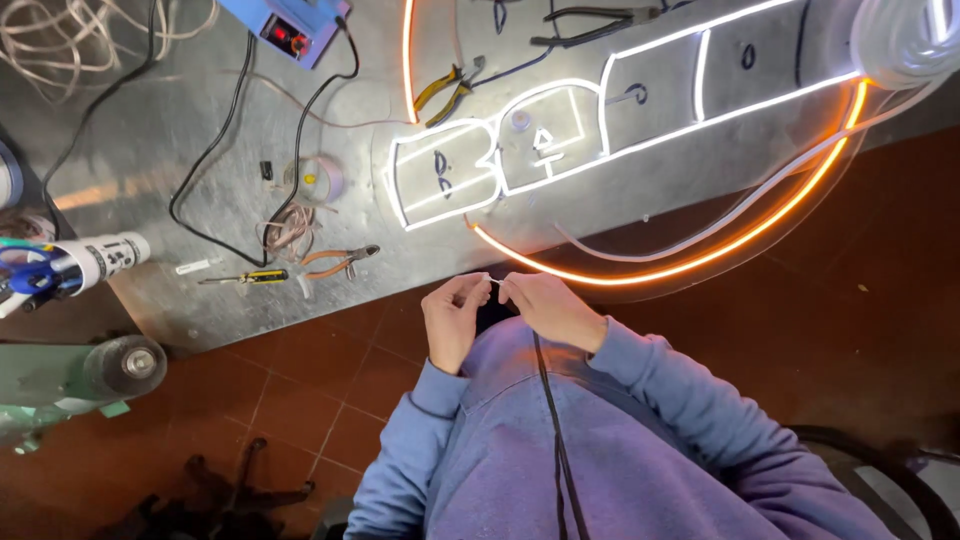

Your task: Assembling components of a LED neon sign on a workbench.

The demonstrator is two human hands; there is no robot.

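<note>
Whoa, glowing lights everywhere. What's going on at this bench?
A person in a purple hooded top stands at a metal workbench, holding a thin white wire pinched between both hands. The left hand and the right hand meet just in front of the chest, fingertips close together on the wire. On the bench lies a lit neon-style sign with white outlines and an orange curved strip. Orange-handled pliers, a small screwdriver and yellow-handled pliers lie untouched nearby.
</note>
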